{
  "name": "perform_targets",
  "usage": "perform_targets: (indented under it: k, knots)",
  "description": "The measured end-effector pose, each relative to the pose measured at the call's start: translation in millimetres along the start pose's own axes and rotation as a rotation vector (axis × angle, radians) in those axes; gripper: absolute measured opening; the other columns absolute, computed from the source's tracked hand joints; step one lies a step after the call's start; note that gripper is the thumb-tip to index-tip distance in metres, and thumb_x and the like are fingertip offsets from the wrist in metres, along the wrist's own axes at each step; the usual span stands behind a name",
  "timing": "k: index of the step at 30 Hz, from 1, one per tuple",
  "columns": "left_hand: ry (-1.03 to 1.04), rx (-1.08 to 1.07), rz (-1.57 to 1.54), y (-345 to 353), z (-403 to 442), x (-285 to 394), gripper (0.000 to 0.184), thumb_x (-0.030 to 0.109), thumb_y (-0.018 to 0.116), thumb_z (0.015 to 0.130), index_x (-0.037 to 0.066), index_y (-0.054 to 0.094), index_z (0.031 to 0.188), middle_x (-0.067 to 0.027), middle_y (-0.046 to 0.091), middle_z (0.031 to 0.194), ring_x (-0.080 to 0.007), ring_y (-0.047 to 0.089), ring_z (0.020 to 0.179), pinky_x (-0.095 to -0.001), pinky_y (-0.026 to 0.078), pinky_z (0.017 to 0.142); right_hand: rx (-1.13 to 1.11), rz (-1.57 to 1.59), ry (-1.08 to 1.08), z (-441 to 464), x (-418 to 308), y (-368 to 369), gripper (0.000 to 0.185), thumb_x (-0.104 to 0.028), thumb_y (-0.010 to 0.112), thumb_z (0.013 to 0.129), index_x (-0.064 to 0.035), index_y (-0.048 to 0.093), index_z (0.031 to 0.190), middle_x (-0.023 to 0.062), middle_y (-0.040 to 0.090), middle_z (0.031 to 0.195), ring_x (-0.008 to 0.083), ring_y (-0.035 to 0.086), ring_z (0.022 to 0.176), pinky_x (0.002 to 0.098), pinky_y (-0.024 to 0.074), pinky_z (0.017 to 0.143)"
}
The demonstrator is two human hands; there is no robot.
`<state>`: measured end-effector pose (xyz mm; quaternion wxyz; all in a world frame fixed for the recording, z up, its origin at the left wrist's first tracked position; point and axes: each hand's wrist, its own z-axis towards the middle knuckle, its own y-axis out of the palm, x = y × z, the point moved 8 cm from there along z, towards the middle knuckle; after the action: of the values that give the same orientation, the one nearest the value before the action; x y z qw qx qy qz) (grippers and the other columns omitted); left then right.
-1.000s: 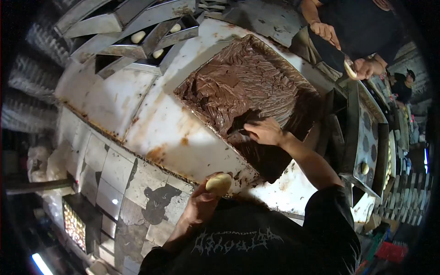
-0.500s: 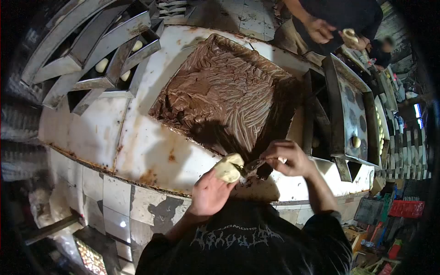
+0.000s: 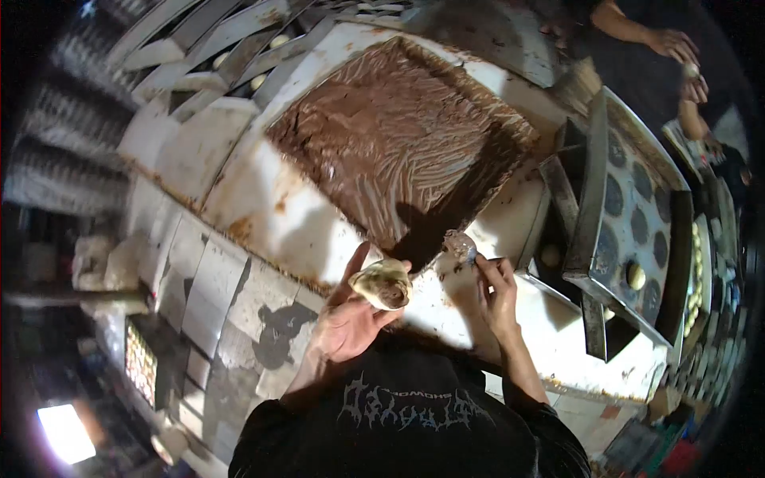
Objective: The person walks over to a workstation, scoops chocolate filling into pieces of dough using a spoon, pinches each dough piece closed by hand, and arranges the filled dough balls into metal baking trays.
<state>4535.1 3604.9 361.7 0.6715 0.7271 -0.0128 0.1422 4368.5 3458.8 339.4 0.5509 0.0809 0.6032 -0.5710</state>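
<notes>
My left hand (image 3: 347, 328) cradles a piece of pale dough (image 3: 381, 279) on the palm and fingers. Brown filling shows in a hollow of the dough, which faces me. In my right hand (image 3: 498, 299) is a spoon-like tool (image 3: 460, 245) smeared with brown paste; its exact shape is hard to make out. The tool is to the right of the dough, apart from it, near the front corner of the large tray. Thick brown paste (image 3: 382, 127) covers that tray, with streaks scraped through it.
On the right, a metal tray (image 3: 594, 203) with dark round marks holds a dough ball (image 3: 635, 276), stacked on other trays. Metal trays (image 3: 247, 60) with dough balls stand at upper left. A co-worker's hands (image 3: 676, 48) hold a small pale piece at upper right.
The tool has come away from the dough, and my right hand has lowered slightly. The dough has turned so its filled hollow faces me. My view has shifted and tilted.
</notes>
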Motion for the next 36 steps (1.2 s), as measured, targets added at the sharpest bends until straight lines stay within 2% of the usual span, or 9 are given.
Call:
perform_targets:
  k: [6,10,13,20,22,28,30,32,36]
  knots:
    - [0.162,0.285,0.117,-29.9,-43.0,-64.5,0.068,0.008,0.057,0.079,0.017,0.026,0.138,-0.0096,0.055,0.1,-0.0256,0.058,0.091,-0.0361,0.046,0.076,0.165,-0.126,-0.214,-31.1,-34.1,-1.6,0.023,0.001,0.057,0.084,0.0006,0.062,0.106,0.0145,0.055,0.093,0.0216,0.055,0.078,0.0297,0.0475,0.07]
    - [0.038,0.206,0.35,8.0,-69.1,-98.5,0.08,-0.003,0.049,0.072,0.01,0.013,0.142,-0.0154,0.055,0.095,-0.0272,0.059,0.082,-0.0364,0.05,0.07,-0.75,0.752,0.257,-55.2,-44.6,52.6,0.024,-0.023,0.055,0.092,-0.0023,0.065,0.097,0.0062,0.063,0.086,0.0124,0.057,0.073,0.0245,0.049,0.064]
    - [-0.087,0.34,0.564,4.0,-97.7,-116.7,0.087,-0.005,0.048,0.073,0.011,-0.001,0.144,-0.0194,0.055,0.101,-0.0283,0.06,0.089,-0.0367,0.052,0.072,-1.197,0.85,0.207,-81.1,-93.1,46.6,0.017,-0.019,0.058,0.09,-0.0072,0.066,0.1,0.0039,0.065,0.087,0.0094,0.059,0.072,0.0226,0.0494,0.063]
    - [0.303,0.569,0.21,-13.5,-168.8,-139.4,0.046,0.0,0.033,0.091,0.01,0.021,0.134,-0.0166,0.055,0.11,-0.0263,0.058,0.101,-0.0363,0.051,0.081,-0.667,0.207,-0.91,-164.0,-167.2,-26.0,0.02,-0.017,0.066,0.08,-0.002,0.06,0.092,0.0076,0.052,0.101,0.0237,0.056,0.09,0.0326,0.0489,0.079]
    - [0.331,0.277,-0.084,-11.8,-177.4,-154.6,0.038,0.005,0.033,0.092,0.011,0.03,0.13,-0.0145,0.053,0.115,-0.0241,0.058,0.1,-0.0355,0.049,0.084,-0.553,-0.026,-0.979,-199.5,-162.5,-33.0,0.024,-0.015,0.068,0.075,-0.0044,0.061,0.094,0.0078,0.051,0.105,0.0264,0.053,0.096,0.0332,0.0474,0.081]
    - [0.078,0.193,-0.027,23.7,-208.4,-228.6,0.039,0.008,0.038,0.094,0.005,0.041,0.132,-0.0126,0.05,0.125,-0.0186,0.049,0.113,-0.0302,0.037,0.099,-0.438,-0.063,-0.832,-240.6,-139.7,-88.8,0.025,-0.009,0.07,0.071,-0.0066,0.06,0.095,0.0068,0.053,0.101,0.0246,0.058,0.088,0.0315,0.0504,0.072]
    - [0.246,0.256,0.651,27.9,-214.7,-234.4,0.042,0.003,0.048,0.089,0.002,0.042,0.131,-0.0117,0.05,0.126,-0.0186,0.048,0.114,-0.0311,0.04,0.097,-0.434,-0.042,-0.731,-243.1,-132.8,-111.5,0.024,-0.009,0.069,0.073,-0.0067,0.059,0.094,0.0084,0.057,0.096,0.0265,0.062,0.084,0.0325,0.0514,0.066]
    - [0.223,0.236,0.748,29.1,-214.6,-250.9,0.038,-0.001,0.055,0.087,-0.001,0.048,0.124,-0.0087,0.054,0.117,-0.0117,0.052,0.105,-0.0261,0.041,0.091,-0.703,0.199,-0.17,-239.3,-110.0,-122.7,0.02,-0.006,0.066,0.077,-0.0051,0.058,0.095,0.0121,0.06,0.094,0.0311,0.063,0.083,0.035,0.0516,0.067]
    - [0.279,0.206,1.275,59.8,-203.6,-281.3,0.036,0.006,0.06,0.087,-0.001,0.049,0.121,-0.0071,0.056,0.108,-0.0109,0.054,0.095,-0.0235,0.045,0.08,-0.727,0.196,-0.323,-254.6,-93.2,-157.1,0.029,-0.004,0.062,0.08,-0.0026,0.054,0.107,0.0158,0.061,0.097,0.0314,0.063,0.085,0.0354,0.0503,0.071]
